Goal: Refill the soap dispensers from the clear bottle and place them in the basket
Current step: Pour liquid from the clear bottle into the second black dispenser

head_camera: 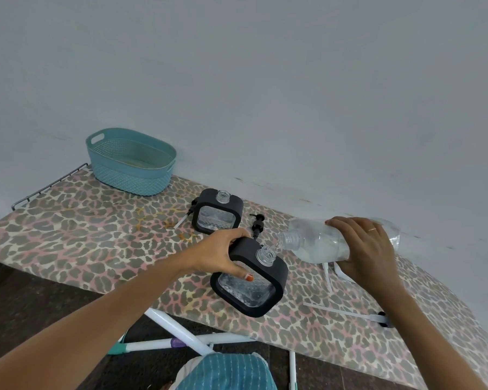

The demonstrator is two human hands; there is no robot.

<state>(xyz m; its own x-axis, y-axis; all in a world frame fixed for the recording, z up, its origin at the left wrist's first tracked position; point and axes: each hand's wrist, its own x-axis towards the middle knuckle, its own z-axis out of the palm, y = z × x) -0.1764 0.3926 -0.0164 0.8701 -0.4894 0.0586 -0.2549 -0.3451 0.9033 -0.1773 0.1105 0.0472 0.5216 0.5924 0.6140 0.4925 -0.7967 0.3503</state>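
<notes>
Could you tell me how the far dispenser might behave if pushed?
The far dispenser probably feels rigid, given its thick black frame. Its flat sides make rolling unlikely. With the neck uncapped, tipping would likely spill.

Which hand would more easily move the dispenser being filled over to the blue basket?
Probably the left. The left hand grips that dispenser, and the basket sits on its side, while the right hand holds the tilted clear bottle.
</notes>
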